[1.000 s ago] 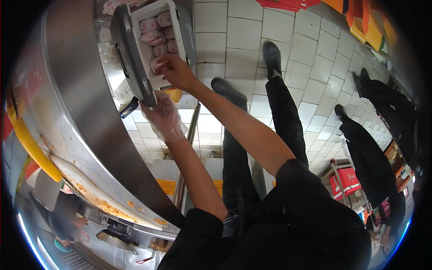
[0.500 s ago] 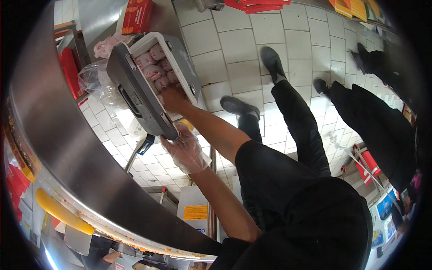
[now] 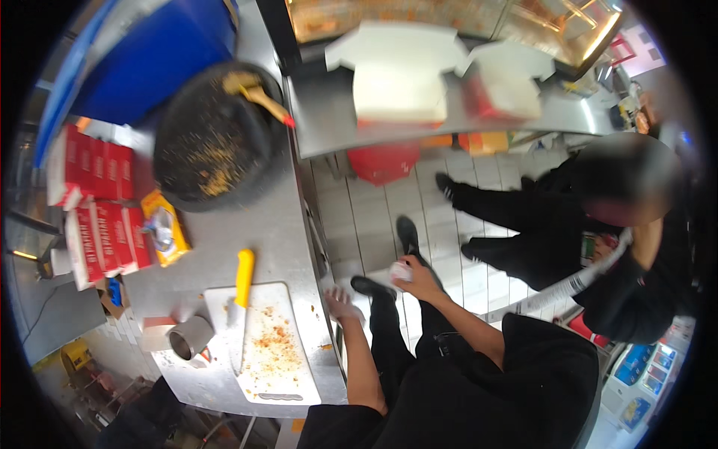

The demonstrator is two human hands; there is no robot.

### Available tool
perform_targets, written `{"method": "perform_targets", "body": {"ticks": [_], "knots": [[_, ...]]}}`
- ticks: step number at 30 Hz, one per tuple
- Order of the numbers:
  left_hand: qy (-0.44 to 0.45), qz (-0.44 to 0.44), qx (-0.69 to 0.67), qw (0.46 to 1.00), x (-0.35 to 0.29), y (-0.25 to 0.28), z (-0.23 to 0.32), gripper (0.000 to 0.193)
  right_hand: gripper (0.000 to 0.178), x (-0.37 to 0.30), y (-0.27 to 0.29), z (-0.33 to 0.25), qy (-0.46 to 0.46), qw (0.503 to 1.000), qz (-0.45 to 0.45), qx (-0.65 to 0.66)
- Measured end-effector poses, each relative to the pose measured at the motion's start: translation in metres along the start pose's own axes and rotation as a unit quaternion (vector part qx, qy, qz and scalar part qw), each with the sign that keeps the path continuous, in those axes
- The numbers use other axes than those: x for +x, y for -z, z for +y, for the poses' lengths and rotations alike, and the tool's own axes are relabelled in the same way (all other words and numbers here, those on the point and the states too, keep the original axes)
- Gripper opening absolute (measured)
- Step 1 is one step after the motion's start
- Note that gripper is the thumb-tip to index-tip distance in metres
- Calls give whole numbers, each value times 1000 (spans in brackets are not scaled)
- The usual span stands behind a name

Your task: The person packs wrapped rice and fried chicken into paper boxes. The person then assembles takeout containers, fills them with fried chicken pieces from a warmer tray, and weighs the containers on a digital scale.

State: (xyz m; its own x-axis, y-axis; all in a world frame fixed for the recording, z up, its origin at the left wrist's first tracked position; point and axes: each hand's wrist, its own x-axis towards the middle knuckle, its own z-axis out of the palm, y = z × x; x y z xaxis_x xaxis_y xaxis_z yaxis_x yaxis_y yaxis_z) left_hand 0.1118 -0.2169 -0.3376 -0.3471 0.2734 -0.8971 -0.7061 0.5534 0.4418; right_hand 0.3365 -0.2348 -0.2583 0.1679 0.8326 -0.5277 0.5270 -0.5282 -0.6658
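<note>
My right hand (image 3: 421, 280) is closed around a small paper-wrapped bundle (image 3: 399, 272), white with red print, held out in front of me above the floor. My left hand (image 3: 342, 304), in a clear plastic glove, hangs beside the edge of the metal table (image 3: 280, 247). Its fingers look apart and nothing shows in them, though motion blurs them a little. To the left of that hand lies a white cutting board (image 3: 288, 378) scattered with orange crumbs. A knife with a yellow handle (image 3: 244, 277) rests along the board's left side.
A round black pan (image 3: 179, 161) holds crumbs and a brush (image 3: 262, 101). Red boxes (image 3: 105, 239), a yellow packet (image 3: 168, 228) and a metal cup (image 3: 191, 337) stand left. Open white cartons (image 3: 400, 90) sit on the far counter. A co-worker (image 3: 561, 202) stands at right.
My view has swung from the grey cooler box to the table and far counter. My right hand has come out of the box with a wrapped bundle; my left hand has left its lid.
</note>
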Motion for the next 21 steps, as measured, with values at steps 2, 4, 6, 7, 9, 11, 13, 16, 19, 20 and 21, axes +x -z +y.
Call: {"method": "perform_targets", "body": {"ticks": [2, 4, 6, 7, 9, 11, 13, 16, 19, 20, 21], "knots": [[-99, -121, 12, 988, 25, 57, 0, 28, 64, -17, 58, -84, 24, 993, 33, 114], [-133, -165, 147, 966, 17, 53, -15, 25, 61, 9, 97, -110, 139, 960, 126, 209], [-88, -295, 168, 936, -16, 37, 1, 27, 54, 28, 149, -193, 237, 911, 202, 269], [-124, -300, 275, 905, -42, 17, 10, 28, 53, 52, 169, -215, 315, 875, 282, 236], [-160, -309, 306, 886, -91, -7, 45, 28, 52, 86, 186, -275, 292, 863, 310, 271], [-198, -314, 375, 849, -117, -37, 73, 32, 47, 146, 189, -295, 228, 922, 216, 228], [-230, -348, 389, 822, -138, -81, 92, 32, 49, 216, 197, -257, 178, 955, 235, 29], [-261, -323, 370, 831, -153, -100, 127, 30, 54, 219, 182, -268, 130, 950, 184, -217], [-328, -320, 301, 837, -168, -117, 147, 29, 55, 207, 179, -272, 146, 946, 168, -235], [-307, -312, 275, 856, -181, -126, 152, 28, 53, 208, 183, -267, 153, 952, 165, -207], [-315, -303, 262, 861, -187, -133, 158, 28, 53, 203, 185, -268, 158, 951, 164, -208]]}}
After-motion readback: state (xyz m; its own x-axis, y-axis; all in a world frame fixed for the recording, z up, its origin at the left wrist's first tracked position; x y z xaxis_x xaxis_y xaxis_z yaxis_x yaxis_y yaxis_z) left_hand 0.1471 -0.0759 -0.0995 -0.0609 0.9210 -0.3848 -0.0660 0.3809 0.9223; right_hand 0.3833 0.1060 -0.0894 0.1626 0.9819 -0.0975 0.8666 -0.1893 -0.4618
